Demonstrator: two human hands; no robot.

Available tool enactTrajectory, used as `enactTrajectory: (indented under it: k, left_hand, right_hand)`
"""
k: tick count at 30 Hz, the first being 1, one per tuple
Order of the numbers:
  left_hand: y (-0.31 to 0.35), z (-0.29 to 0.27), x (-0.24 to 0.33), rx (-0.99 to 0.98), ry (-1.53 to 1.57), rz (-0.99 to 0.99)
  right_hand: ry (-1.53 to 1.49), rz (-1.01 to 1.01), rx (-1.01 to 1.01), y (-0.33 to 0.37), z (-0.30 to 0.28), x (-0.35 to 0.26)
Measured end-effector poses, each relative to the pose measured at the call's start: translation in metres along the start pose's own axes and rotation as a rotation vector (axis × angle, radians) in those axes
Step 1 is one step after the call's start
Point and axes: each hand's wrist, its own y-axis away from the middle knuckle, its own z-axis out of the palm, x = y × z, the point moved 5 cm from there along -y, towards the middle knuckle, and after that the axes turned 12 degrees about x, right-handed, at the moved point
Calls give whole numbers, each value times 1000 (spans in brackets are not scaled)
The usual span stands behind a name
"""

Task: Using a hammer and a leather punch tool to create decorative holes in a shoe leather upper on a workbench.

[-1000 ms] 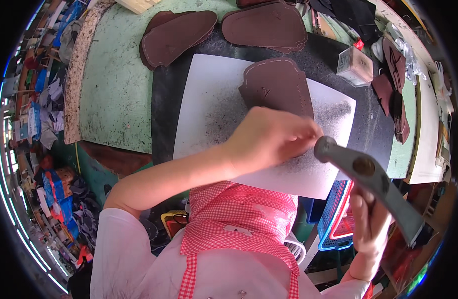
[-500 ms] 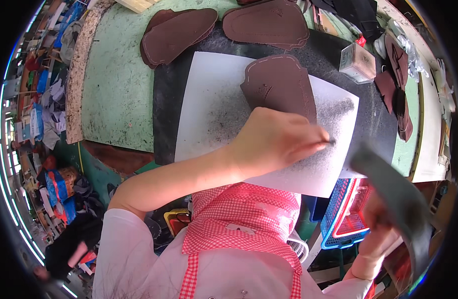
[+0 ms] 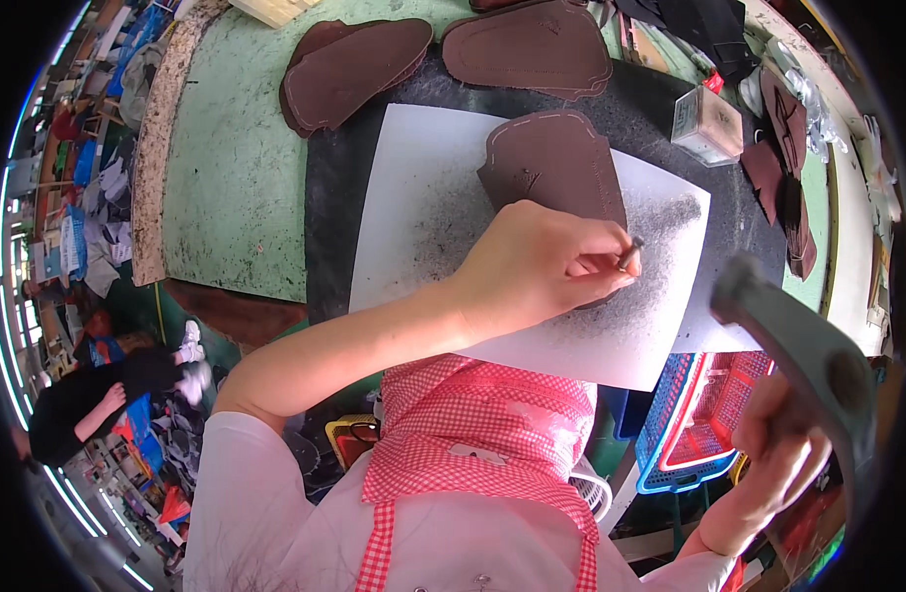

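My left hand (image 3: 542,259) pinches a small metal punch (image 3: 630,253) between thumb and fingers, over the lower right part of a brown leather piece (image 3: 553,158). That piece has a dashed line along its top edge and a few small holes, and the hand hides its lower part. Beneath it lies a white sheet (image 3: 403,197) speckled with dark dust, on a black mat (image 3: 329,227). At the right, my right hand (image 3: 773,464) grips a dark metal hammer (image 3: 798,335), its head raised to the right of the punch.
More brown leather pieces lie at the back, one stack (image 3: 359,74) left and another (image 3: 527,49) in the middle. A clear box (image 3: 707,126) and leather scraps (image 3: 768,178) sit at right. Blue and red baskets (image 3: 670,419) stand below the edge. A person in black (image 3: 93,405) is far left.
My left hand has turned slightly, so the punch shows more and stands up and left of before. The hammer has moved a little right. The person in black at far left has shifted.
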Motion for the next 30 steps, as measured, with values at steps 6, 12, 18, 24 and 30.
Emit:
enactTrajectory:
  k: [6,12,18,24,30]
  left_hand:
    - [9,-5,7,14,-276,339]
    - [1,-5,-9,-25,101,-45]
    - [9,-3,12,-29,-269,311]
    - [1,-10,-10,-79,100,-84]
    - [3,-3,16,-120,-150,189]
  right_hand:
    - [460,-5,-189,-4,54,-21]
    - [198,-85,163,2,49,-14]
    - [264,-97,124,0,55,-25]
    - [176,-98,69,-4,56,-13]
    - [-111,-181,-152,8,9,0]
